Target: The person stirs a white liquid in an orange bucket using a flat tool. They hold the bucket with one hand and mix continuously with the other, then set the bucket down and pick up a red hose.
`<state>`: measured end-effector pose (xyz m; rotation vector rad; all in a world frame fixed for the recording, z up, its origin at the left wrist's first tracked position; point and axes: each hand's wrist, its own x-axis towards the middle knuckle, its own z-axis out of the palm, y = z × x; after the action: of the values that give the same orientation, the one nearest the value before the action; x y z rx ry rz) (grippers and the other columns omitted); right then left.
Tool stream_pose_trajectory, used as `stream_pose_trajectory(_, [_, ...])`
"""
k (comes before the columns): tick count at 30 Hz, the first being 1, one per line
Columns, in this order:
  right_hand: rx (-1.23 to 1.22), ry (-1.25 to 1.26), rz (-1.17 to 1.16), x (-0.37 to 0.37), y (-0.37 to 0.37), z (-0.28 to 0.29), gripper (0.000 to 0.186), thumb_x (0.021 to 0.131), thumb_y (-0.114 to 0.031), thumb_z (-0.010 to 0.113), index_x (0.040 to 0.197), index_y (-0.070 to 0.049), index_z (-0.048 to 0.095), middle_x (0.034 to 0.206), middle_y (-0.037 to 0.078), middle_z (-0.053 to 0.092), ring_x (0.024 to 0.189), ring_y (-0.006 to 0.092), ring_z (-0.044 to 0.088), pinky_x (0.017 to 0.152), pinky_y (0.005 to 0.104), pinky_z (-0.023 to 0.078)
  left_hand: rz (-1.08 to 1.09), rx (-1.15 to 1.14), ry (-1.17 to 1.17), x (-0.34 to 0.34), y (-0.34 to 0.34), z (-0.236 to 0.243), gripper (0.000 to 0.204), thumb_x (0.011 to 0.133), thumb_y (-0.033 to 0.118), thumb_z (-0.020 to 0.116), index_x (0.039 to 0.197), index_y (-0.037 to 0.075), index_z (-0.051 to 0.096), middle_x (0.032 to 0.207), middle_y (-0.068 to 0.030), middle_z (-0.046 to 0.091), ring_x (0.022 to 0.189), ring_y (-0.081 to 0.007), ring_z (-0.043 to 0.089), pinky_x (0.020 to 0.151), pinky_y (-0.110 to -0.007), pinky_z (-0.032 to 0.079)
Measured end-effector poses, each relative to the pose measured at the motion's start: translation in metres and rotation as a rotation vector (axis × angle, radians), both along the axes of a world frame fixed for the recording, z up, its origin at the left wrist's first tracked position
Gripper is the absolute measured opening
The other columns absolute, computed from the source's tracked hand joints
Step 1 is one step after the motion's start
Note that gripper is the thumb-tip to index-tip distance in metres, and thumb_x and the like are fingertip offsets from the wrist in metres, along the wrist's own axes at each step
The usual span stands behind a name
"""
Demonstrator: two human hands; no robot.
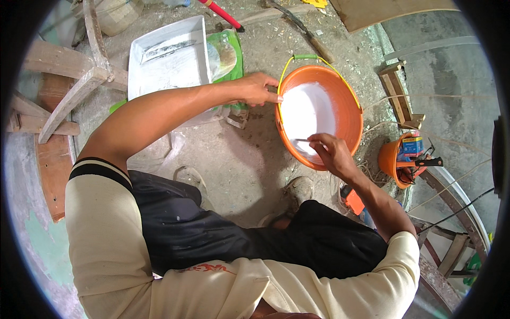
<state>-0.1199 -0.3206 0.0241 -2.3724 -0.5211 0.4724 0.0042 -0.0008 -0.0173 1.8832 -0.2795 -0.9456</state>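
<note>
An orange bucket (348, 87) with a yellow wire handle stands on the floor in front of me. White paint (309, 109) or a similar white liquid lies inside it. My left hand (261, 89) grips the bucket's left rim, its fingers at the edge. Over the near side of the opening, my right hand (332, 152) pinches a thin stick (302, 140). The stick points left above the white liquid; whether its tip dips in is hard to tell.
Beyond my left forearm lies a white paint tray (175, 53) on green plastic (234, 45). A small orange bucket of tools (389, 159) stands at right, near a wooden piece (396, 95). A wood-handled tool (308, 34) lies beyond. Wooden legs (74, 101) rise at left.
</note>
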Motion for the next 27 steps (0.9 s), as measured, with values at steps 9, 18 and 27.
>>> stream_pose_trajectory(9, [-0.019, -0.221, -0.065, 0.095, -0.021, -0.026, 0.022, 0.097, -0.006, 0.071, 0.118, -0.001, 0.074, 0.114, 0.02, 0.077, 0.102, 0.0386, 0.075, 0.088, 0.044, 0.06, 0.007, 0.018, 0.036, -0.002, 0.0, 0.01, 0.058, 0.098, 0.042, 0.078, 0.15, 0.019, 0.064, 0.086, 0.0018, 0.058, 0.079, -0.0113, 0.062, 0.067, -0.029, 0.053])
stream_pose_trajectory(18, [-0.079, -0.022, 0.037, -0.005, -0.014, 0.007, 0.019, 0.101, -0.01, 0.069, 0.116, 0.0, 0.073, 0.111, 0.018, 0.077, 0.101, 0.0339, 0.077, 0.09, 0.044, 0.059, 0.013, -0.025, 0.016, 0.0, 0.0, -0.002, 0.055, 0.097, 0.042, 0.08, 0.144, 0.015, 0.068, 0.081, -0.0029, 0.062, 0.072, -0.0133, 0.061, 0.057, -0.031, 0.047])
stream_pose_trajectory(27, [0.041, -0.142, -0.058, 0.083, -0.002, -0.026, 0.021, 0.101, -0.011, 0.07, 0.12, -0.001, 0.073, 0.109, 0.018, 0.078, 0.092, 0.0314, 0.076, 0.08, 0.0414, 0.059, 0.006, -0.011, 0.024, 0.0, 0.0, 0.003, 0.058, 0.098, 0.042, 0.078, 0.148, 0.018, 0.065, 0.085, 0.0008, 0.059, 0.078, -0.012, 0.061, 0.065, -0.03, 0.051])
